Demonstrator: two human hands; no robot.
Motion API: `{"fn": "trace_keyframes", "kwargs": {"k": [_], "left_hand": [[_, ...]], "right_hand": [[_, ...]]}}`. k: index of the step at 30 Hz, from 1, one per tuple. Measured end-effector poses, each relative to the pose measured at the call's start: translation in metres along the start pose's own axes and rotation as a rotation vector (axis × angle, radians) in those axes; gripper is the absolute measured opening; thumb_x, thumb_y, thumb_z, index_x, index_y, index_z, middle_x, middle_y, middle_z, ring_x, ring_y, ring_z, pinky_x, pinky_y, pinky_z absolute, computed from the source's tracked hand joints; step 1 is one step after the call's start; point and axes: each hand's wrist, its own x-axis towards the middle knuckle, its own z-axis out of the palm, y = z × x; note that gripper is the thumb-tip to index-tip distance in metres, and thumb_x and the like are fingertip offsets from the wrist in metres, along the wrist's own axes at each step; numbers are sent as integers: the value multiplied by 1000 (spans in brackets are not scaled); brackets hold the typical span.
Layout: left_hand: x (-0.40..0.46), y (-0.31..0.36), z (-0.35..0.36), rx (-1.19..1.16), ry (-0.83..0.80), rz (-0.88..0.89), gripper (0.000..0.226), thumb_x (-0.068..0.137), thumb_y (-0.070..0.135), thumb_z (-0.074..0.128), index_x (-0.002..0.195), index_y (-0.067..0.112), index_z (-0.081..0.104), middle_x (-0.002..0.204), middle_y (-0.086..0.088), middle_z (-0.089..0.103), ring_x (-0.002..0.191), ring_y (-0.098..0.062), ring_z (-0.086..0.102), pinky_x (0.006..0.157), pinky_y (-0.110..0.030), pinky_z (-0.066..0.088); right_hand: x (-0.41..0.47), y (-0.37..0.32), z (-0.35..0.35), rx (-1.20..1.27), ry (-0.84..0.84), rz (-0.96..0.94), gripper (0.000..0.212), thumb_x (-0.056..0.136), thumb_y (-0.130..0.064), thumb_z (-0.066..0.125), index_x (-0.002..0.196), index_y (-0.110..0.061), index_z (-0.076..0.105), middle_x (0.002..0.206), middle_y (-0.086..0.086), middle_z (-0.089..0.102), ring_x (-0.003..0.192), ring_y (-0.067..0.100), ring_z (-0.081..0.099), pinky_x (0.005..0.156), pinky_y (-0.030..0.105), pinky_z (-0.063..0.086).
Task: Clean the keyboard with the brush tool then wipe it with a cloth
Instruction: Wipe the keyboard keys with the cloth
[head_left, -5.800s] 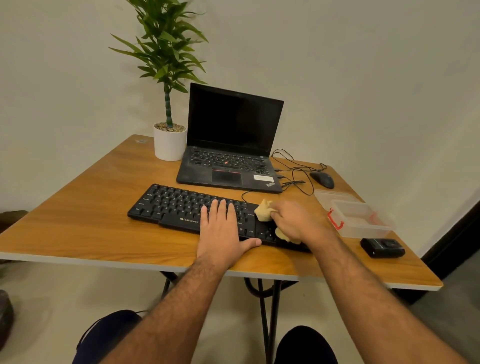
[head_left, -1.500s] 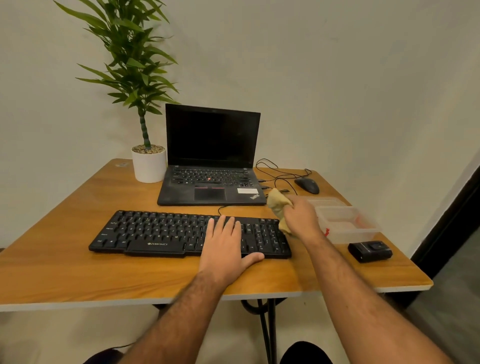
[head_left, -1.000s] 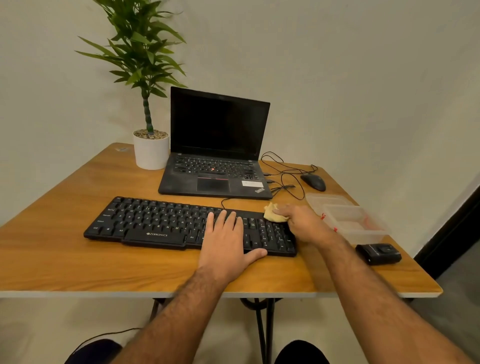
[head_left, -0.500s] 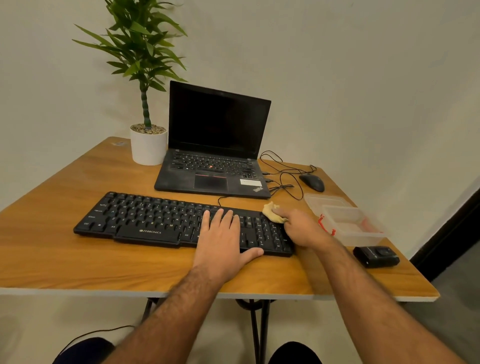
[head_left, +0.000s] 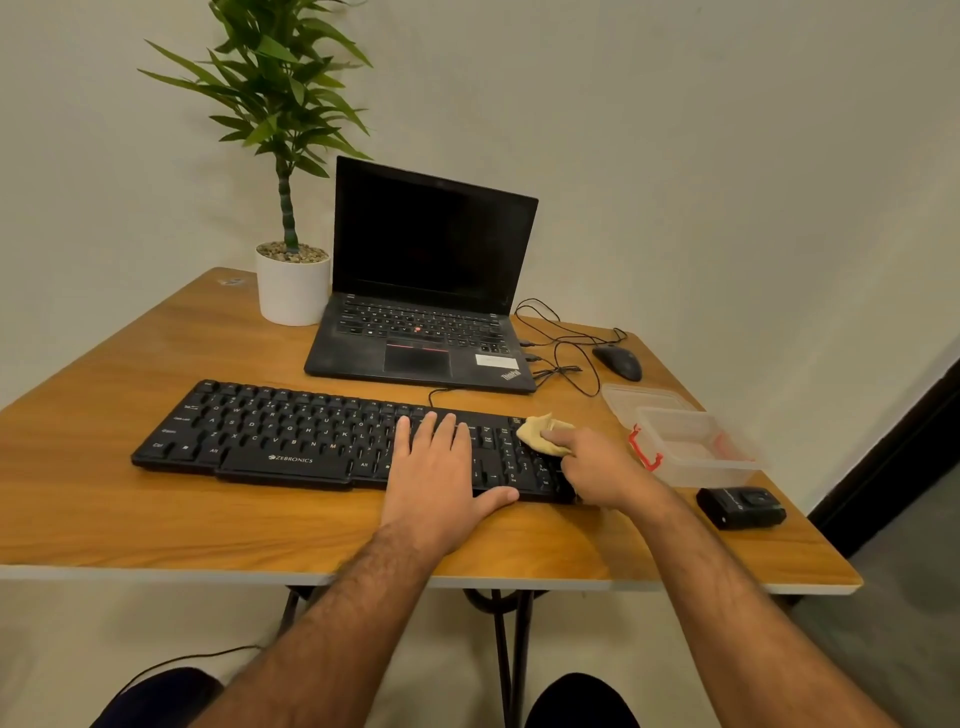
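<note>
**Cloth meets the keypad end of a desk keyboard**

A potted plant (head_left: 292, 208) in a white pot stands at the far left of a wooden table (head_left: 104, 499), just beside an open black laptop (head_left: 423, 312) whose screen is dark. In front of the laptop lies a black keyboard (head_left: 270, 431), running across the tabletop with its cable leading back toward the laptop.

The person's left hand (head_left: 436, 473) lies flat on the right-centre keys, fingers straight and close together, thumb spread out along the keyboard's near edge. Just to its right, the right hand (head_left: 597, 467) has its fingers curled around a bunched yellow cloth (head_left: 540, 434), pinching it against the far right end of the keyboard, over the number-pad keys. The cloth touches the keys; part of it is hidden under the fingers.

Behind the right hand, loose black cables (head_left: 556, 353) trail from the laptop's side to a black mouse (head_left: 617, 362). Nearer the table's right edge sits a clear plastic box (head_left: 691, 452) with red clasps, its lid (head_left: 644, 399) lying just behind it. A small black device (head_left: 740, 506) rests on the table just in front of the box, near the right corner.
</note>
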Motion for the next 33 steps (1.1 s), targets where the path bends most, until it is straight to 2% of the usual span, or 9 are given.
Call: {"fn": "trace_keyframes", "kwargs": {"k": [4,8,12,15,20,23,26,28,33], "left_hand": [[0,1,-1,0,0,0,107,80,89,25,157,14,20,165,-5,20,153,-25,9,123,-54,-1],[-1,1,-2,-1,2,0,106,81,88,26,157,15,20,165,-5,19,153,-25,9,123,-53,-2],[-1,0,0,-15,14,-2,106,81,89,27,157,15,20,164,-5,21,153,-25,10,123,-53,-3],[-1,-1,0,-17,16,6,106,81,88,26,157,14,21,164,-5,21,153,-25,10,123,-53,-3],[-1,-1,0,-26,20,9,105,81,88,27,157,15,21,164,-5,22,153,-25,11,123,-52,-3],[-2,-1,1,-15,25,9,104,82,87,27,157,14,21,164,-5,22,153,-25,11,123,-52,-3],[-1,0,2,-10,34,5,104,82,87,27,157,14,22,164,-5,22,152,-25,11,123,-53,-2],[-1,0,3,-12,34,6,104,82,87,27,156,14,22,164,-5,23,152,-25,12,123,-53,-1],[-1,1,3,-8,32,5,105,82,87,27,156,13,22,164,-6,23,152,-26,13,123,-53,0]], "right_hand": [[-24,-1,9,30,42,15,54,99,-3,39,149,-23,41,138,7,53,100,13,52,61,14,39],[-50,-4,20,28,102,5,55,98,-1,38,148,-22,43,142,7,52,118,21,56,91,25,44],[-55,-7,6,-56,76,50,49,97,-2,41,139,-23,54,131,7,59,109,19,57,84,24,45],[-38,-7,-17,37,211,105,42,97,-4,45,132,-19,59,115,6,64,96,15,58,75,26,46],[8,-10,-23,220,382,42,45,98,-7,40,138,-22,55,127,3,62,100,16,58,80,37,54],[13,-17,0,146,148,-14,48,100,-10,37,144,-25,47,137,3,53,112,15,52,81,27,46],[6,-15,18,147,86,-51,50,101,-6,35,150,-16,38,161,5,26,145,20,26,116,28,19],[-1,-8,22,168,108,-69,52,100,-3,35,151,-15,37,163,4,19,150,17,14,118,25,6],[-32,3,29,193,89,-96,55,98,-1,36,152,-15,35,163,3,16,150,13,12,114,19,4]]}}
